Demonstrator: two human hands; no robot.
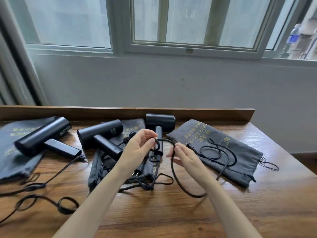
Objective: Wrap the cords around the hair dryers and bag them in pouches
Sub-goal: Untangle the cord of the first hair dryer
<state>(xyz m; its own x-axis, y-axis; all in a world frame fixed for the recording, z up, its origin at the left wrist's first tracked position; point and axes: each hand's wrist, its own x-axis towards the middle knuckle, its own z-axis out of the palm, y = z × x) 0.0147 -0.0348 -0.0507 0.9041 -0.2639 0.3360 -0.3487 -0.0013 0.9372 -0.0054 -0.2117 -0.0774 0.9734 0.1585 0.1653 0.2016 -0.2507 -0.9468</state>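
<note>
Winding a cord at the right dryer; nothing is bagged yet.
Left dryer and middle dryer lie on their flat pouches, cords loose on the table. Left hand pinches a small loop at the right dryer's handle and right hand pinches the slack. Best to feed evenly and keep the turns snug. Right pouch is flat, apparently empty, with loose cord on top.

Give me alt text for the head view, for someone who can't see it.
Above a wooden table, the left hand pinches a small loop of black cord and the right hand holds the same cord. Three black dryers lie among grey pouches behind.
</note>
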